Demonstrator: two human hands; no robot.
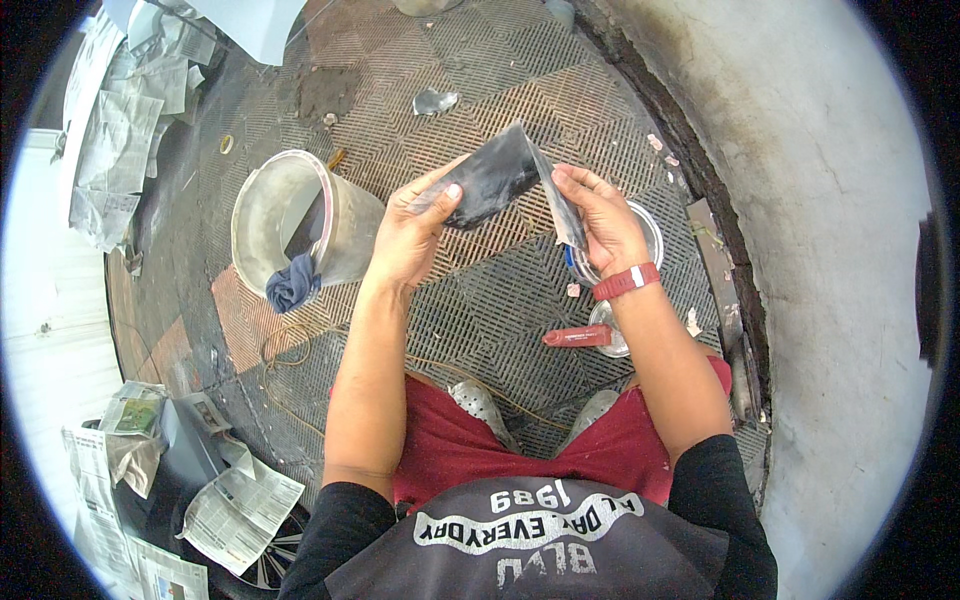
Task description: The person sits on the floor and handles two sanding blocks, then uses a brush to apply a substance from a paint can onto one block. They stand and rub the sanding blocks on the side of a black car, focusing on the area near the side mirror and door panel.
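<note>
Floor (560, 110): ribbed interlocking tiles, blk + brownish, worn. Wall (810, 250): pale grey, R side, bends w/ lens. Newspaper-masked parts at far L: sheets (120, 140) up top, more paper (240, 510) lower L, next to a dk wheel w/ spokes (270, 565), partly cut off. Person's shorts (440, 430): dk red, bottom ctr. Bucket (355, 225): whitish, L of ctr, near L hand, dk flat pc inside.

Main item: dk sheet (495, 180), approx ctr, held up above floor btwn both hands, bent at R end so a flap angles toward the R hand.

L hand (410, 230): gripping sheet's L end, thumb on top, fingers under. R hand (610, 220): pinching the R flap btwn thumb + fingers.

Round can (650, 235): on floor, partly hidden behind R hand; contents can't tell. Cloth (293, 285): dk blue, bunched over bucket rim, near side. Red tube (572, 338): lying on floor, R end by a clear-ish round lid/tin (615, 340). Wristband (627, 283): red, R wrist. Silvery scrap (435, 102): on floor beyond sheet. Small yellowish ring (227, 144): floor, upper L.
</note>
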